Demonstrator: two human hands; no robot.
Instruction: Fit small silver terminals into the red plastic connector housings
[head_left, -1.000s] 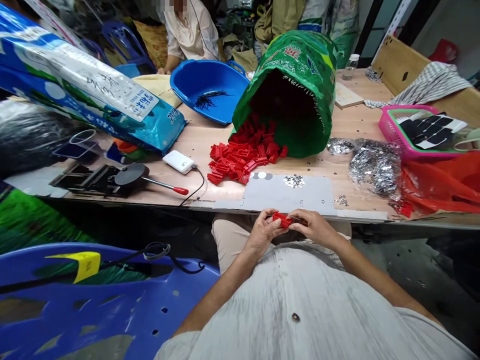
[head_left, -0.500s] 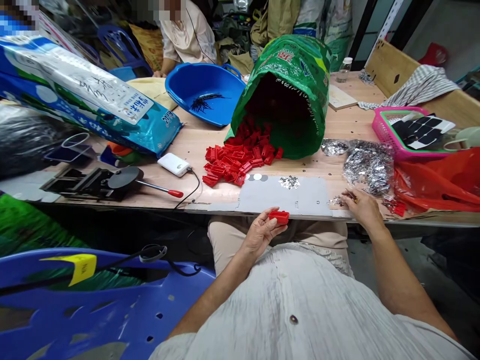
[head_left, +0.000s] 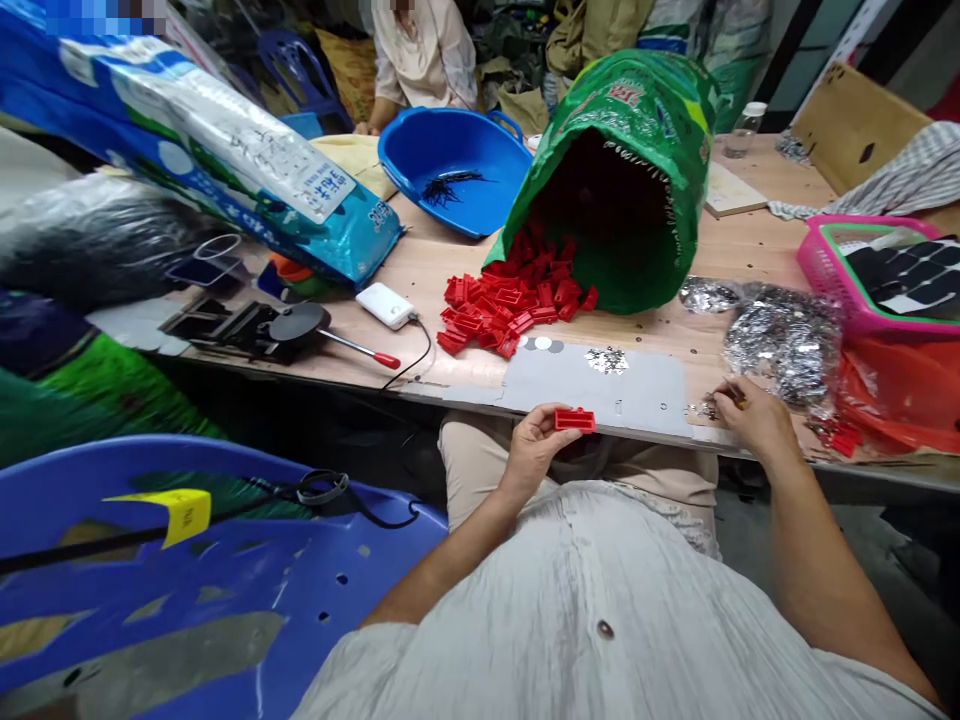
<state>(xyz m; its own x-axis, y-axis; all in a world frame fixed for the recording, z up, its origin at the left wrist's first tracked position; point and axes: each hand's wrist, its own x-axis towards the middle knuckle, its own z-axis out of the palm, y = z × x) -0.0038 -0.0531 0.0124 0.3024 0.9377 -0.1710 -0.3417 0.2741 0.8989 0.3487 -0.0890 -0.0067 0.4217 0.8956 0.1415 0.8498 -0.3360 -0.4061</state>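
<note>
My left hand is closed on a small rectangular red plastic housing, held at the table's front edge with its hollow side facing me. My right hand reaches over a little heap of small metal pieces, right of a grey mat. Its fingers are pinched together around something thin that I cannot make out. On the mat lies a pile of small shiny metal pieces. Many more red housings spill from a green sack lying on its side.
Right of the mat lie a clear bag of metal parts, a red plastic bag and a pink basket. On the left are a hand press with a red-tipped lever and a white power bank. Behind stands a blue basin; a person sits beyond.
The view has swung left, so everything sits farther right. My left hand has turned the red housing so its hollow side shows. My right hand stays at the small metal pieces.
</note>
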